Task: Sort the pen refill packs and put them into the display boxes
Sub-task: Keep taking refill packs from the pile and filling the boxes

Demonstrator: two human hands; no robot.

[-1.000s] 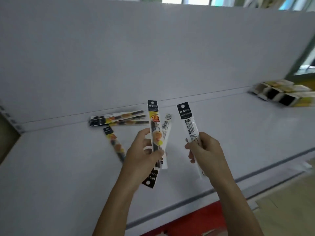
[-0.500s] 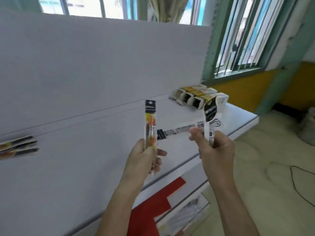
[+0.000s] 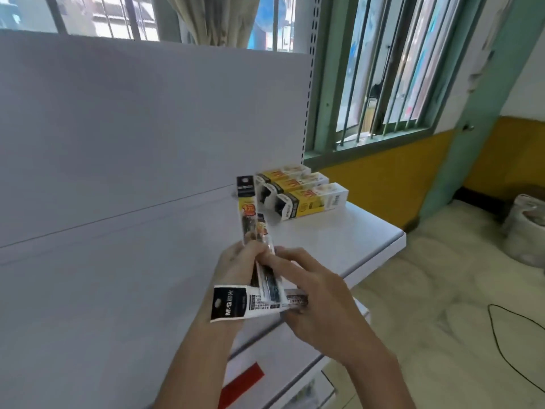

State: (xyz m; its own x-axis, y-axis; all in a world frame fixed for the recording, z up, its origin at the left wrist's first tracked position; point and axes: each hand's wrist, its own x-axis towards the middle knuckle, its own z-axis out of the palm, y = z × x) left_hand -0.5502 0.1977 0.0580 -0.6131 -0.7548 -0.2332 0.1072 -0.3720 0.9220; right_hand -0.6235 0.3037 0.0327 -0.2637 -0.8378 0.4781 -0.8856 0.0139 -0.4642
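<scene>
Left hand (image 3: 234, 268) is curled round the lower part of an orange-label refill pack (image 3: 247, 206), held upright with the header up, probably so the label can be read for sorting. A second pack (image 3: 267, 280) leans against it, and the fingertips of both hands meet on it; can't tell which hand actually carries it. Right hand (image 3: 321, 305) pinches a white-backed pack (image 3: 259, 302) that lies crosswise under the others with its black header pointing left. My read: it's kept apart as a different type. All three packs are in hand above the shelf edge, none boxed yet. Display boxes (image 3: 306, 199), yellow and white, lie in a row near the far right end of the white shelf (image 3: 348, 240), open ends toward the hands, so they're a reach away. A plain white back panel (image 3: 147, 128) stands behind. Room: barred window (image 3: 383, 69) in a green frame, yellow lower wall, a loose black cable (image 3: 507, 343) on the floor.
</scene>
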